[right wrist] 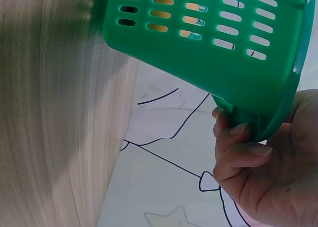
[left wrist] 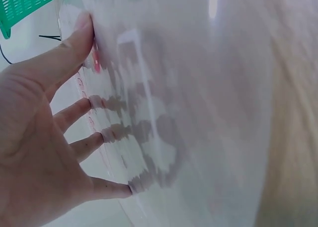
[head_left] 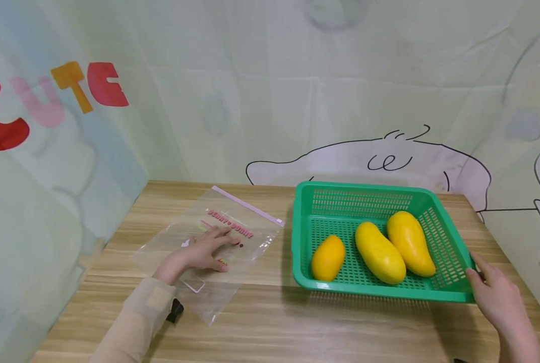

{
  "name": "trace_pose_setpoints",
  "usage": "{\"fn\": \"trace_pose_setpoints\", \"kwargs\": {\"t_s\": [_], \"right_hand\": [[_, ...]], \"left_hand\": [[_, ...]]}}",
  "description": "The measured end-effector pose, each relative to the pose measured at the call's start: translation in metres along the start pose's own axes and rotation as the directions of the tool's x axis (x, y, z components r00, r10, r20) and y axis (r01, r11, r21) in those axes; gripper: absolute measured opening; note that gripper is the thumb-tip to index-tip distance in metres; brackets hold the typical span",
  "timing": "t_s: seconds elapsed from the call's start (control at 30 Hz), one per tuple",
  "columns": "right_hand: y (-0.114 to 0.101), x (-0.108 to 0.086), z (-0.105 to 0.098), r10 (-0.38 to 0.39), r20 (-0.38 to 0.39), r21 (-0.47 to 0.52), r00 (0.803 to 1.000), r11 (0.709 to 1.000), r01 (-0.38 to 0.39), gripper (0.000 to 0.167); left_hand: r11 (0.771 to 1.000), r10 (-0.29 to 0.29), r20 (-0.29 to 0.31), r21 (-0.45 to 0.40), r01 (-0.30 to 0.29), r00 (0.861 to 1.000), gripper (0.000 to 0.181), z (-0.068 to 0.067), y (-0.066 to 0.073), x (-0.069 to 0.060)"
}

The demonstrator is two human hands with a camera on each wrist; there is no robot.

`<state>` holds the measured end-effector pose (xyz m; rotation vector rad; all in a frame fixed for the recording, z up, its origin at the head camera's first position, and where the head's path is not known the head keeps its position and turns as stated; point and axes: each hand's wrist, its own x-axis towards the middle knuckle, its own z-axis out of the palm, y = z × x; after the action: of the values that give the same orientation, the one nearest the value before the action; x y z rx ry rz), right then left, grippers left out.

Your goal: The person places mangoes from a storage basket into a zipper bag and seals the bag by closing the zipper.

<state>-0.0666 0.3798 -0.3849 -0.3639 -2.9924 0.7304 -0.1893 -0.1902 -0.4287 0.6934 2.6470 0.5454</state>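
Observation:
A clear zip bag [head_left: 251, 252] with a pink slider strip and printed lettering lies flat on the left of the table. My left hand [head_left: 206, 248] rests on it, fingers spread; in the left wrist view the fingertips touch the plastic [left wrist: 213, 113]. On the right, my right hand [head_left: 496, 292] grips the rim of a green basket [head_left: 365, 291] near its front right corner. The right wrist view has the fingers curled under the rim of the basket [right wrist: 198, 63]. Inside the basket lie a small mango [head_left: 328, 258] and two larger mangoes [head_left: 380, 253].
The wood-grain table [head_left: 270, 333] ends at a printed cloth backdrop [head_left: 270, 111] behind and at both sides. A small black object [head_left: 175, 310] shows beside the left wrist.

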Motion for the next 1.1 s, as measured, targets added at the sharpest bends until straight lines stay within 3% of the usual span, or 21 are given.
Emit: {"fn": "trace_pose_setpoints", "kwargs": {"t_s": [0.27, 0.5, 0.67, 0.77, 0.93, 1.1], "right_hand": [[-0.003, 0.0, -0.002, -0.005, -0.008, -0.012, 1.0, 1.0, 0.005, 0.052], [-0.004, 0.0, -0.003, 0.012, 0.016, -0.014, 1.0, 1.0, -0.012, 0.054], [-0.004, 0.0, -0.002, 0.01, 0.018, -0.009, 1.0, 1.0, -0.01, 0.054], [-0.004, -0.001, -0.002, 0.01, 0.019, -0.011, 1.0, 1.0, -0.01, 0.054], [-0.005, -0.001, -0.003, 0.019, 0.022, -0.01, 1.0, 1.0, -0.019, 0.054], [-0.004, 0.0, -0.003, 0.026, 0.028, -0.003, 0.999, 1.0, -0.026, 0.055]], "left_hand": [[0.999, 0.004, -0.003, 0.037, -0.004, 1.0, 0.06, -0.002, 0.003, 0.005], [0.998, 0.046, -0.137, 0.056, -0.039, 0.989, 0.041, 0.003, 0.008, 0.014], [0.998, -0.04, -0.217, 0.043, 0.051, 0.975, 0.052, 0.01, 0.01, 0.015], [0.988, -0.137, -0.257, 0.036, 0.151, 0.957, 0.056, 0.011, 0.012, 0.016], [0.942, -0.328, -0.244, -0.016, 0.334, 0.913, 0.068, 0.011, 0.018, 0.015], [0.903, -0.428, -0.22, -0.05, 0.428, 0.877, 0.074, 0.014, 0.025, 0.015]]}}
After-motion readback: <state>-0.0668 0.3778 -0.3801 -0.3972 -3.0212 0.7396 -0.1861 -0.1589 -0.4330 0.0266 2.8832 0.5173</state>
